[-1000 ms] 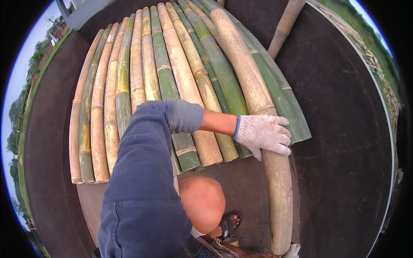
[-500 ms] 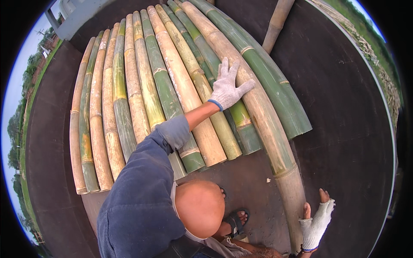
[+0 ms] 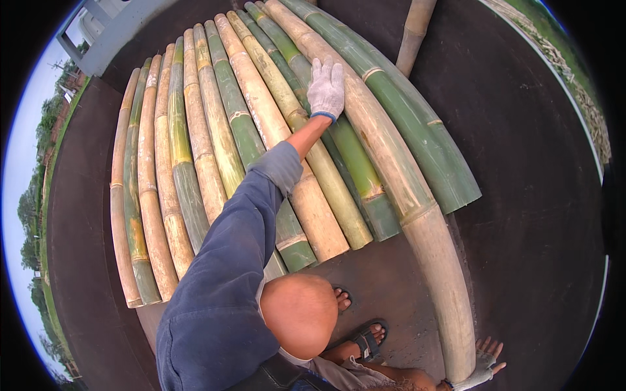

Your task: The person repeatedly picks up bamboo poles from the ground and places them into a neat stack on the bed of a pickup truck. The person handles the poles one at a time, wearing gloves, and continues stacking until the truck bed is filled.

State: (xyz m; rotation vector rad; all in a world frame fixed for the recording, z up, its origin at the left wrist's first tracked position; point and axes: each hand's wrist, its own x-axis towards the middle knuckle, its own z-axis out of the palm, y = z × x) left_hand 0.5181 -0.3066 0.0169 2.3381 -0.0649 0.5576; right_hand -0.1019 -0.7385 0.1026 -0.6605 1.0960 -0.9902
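My left hand [image 3: 325,88], in a pale knitted glove with a blue cuff, lies with fingers stretched out over a green bamboo pole [image 3: 355,153], against the left side of a long tan bamboo pole [image 3: 407,189]. This tan pole curves toward me past the ends of the others. At its near end, low on the right, is my right hand [image 3: 484,368]. Its bare fingers are spread out of a worn glove, beside and partly behind the pole's cut end; whether the palm presses on that end I cannot tell.
Several tan and green bamboo poles [image 3: 189,130] lie side by side to the left. Two thick green poles [image 3: 417,124] lie right of the tan one. A dark side wall [image 3: 535,195] rises at the right. My knee [image 3: 298,316] and sandalled foot [image 3: 368,339] are near.
The tan pole has slid away from me, its near end coming into view. My left hand has shifted farther up, fingers closer together. My right hand has moved down to the pole's end.
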